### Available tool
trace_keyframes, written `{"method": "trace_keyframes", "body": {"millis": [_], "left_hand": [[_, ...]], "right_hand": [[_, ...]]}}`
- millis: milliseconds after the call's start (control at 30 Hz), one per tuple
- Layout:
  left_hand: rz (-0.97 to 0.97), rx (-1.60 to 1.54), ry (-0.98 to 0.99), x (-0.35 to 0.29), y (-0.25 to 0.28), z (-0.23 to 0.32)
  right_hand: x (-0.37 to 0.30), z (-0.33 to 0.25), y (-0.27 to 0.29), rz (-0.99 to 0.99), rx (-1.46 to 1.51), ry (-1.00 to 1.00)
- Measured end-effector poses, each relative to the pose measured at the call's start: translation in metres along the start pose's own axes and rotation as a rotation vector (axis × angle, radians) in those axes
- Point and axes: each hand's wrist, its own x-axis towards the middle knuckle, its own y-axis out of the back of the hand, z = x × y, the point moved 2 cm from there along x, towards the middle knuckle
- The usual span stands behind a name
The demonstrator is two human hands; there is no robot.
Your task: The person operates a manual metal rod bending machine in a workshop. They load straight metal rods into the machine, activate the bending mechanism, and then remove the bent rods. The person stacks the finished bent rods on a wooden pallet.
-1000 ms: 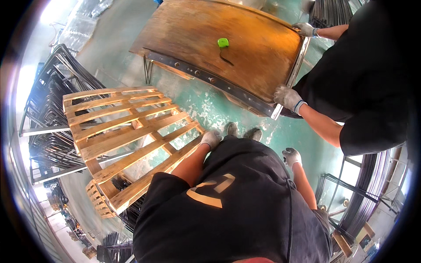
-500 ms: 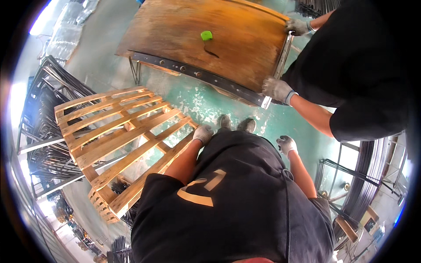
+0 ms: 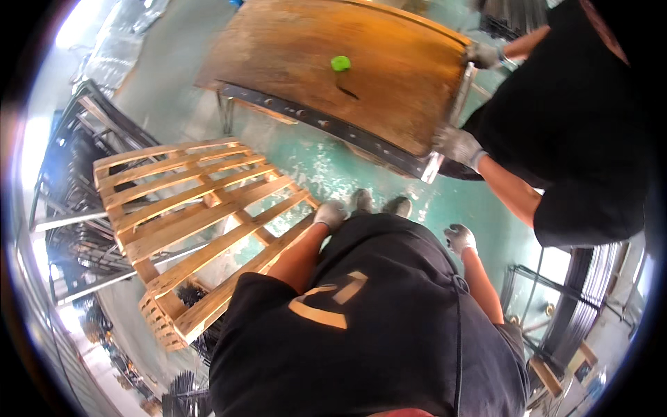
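A person in a black top looks straight down at a green-painted floor (image 3: 326,167). Their gloved left hand (image 3: 329,213) rests against the near corner of a wooden pallet (image 3: 194,229), which lies tilted on that floor with its slats running away to the person's left; the fingers look curled at the pallet's edge, though whether they actually grip the wood cannot be told. Their gloved right hand (image 3: 460,238) hangs free beside the hip, loosely half-closed and holding nothing. Two shoes (image 3: 379,203) show just past the pallet's corner.

Ahead stands a worn plywood tabletop (image 3: 333,76) on a dark metal frame. A co-worker in black (seen only as arms and torso at the right) holds its right edge with both gloved hands (image 3: 457,144), one at the near corner and one at the far corner, which suggests the frame is being steadied or shifted. A small green object (image 3: 340,63) sits near the middle of the tabletop
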Motion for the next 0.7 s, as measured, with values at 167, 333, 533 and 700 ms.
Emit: {"method": "trace_keyframes", "body": {"millis": [167, 333, 533, 700], "left_hand": [[0.043, 0.064, -0.135, 0.007, -0.008, -0.003], [0.123, -0.129, -0.014, 0.02, -0.022, -0.015], [0.1, -0.17, 0.012, 0.016, -0.014, -0.006], [0.1, -0.113, -0.015, 0.018, -0.012, -0.004]], "right_hand": [[0.007, -0.001, 0.002, -0.008, -0.043, 0.001], [0.007, -0.01, 0.003, 0.006, -0.049, -0.013], [0.005, -0.017, 0.005, -0.013, -0.097, 0.01], [0.0, -0.027, 0.005, -0.016, -0.12, 0.038]]}}
